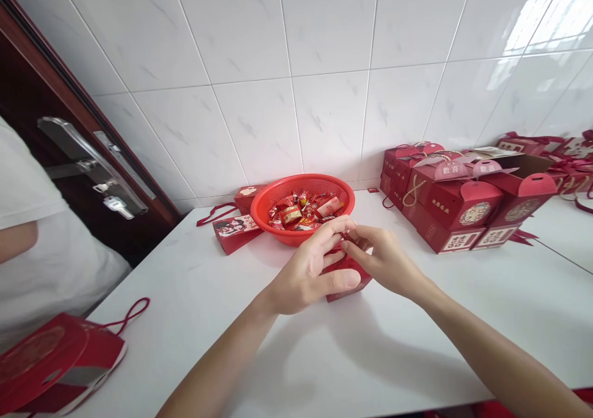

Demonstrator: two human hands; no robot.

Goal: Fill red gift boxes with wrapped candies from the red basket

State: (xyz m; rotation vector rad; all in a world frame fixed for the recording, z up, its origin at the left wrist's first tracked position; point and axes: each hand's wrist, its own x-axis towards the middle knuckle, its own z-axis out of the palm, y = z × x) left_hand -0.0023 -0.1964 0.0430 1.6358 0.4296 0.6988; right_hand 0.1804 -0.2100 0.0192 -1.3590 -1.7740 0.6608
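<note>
A small red gift box stands on the white table, with both hands over its top. My left hand is on its left side, fingers stretched out and thumb apart, and no object shows in its grasp. My right hand pinches its thumb and fingertips together at the top of the box. A bit of dark red shows at those fingertips, too small to name. Just behind is a red plastic basket of wrapped sweets. The hands hide most of the box's top.
Several red gift boxes with handles are stacked at the right, and more boxes stand farther off. A flat red box lies left of the basket. A red bag is at the near left, beside a person in a white shirt.
</note>
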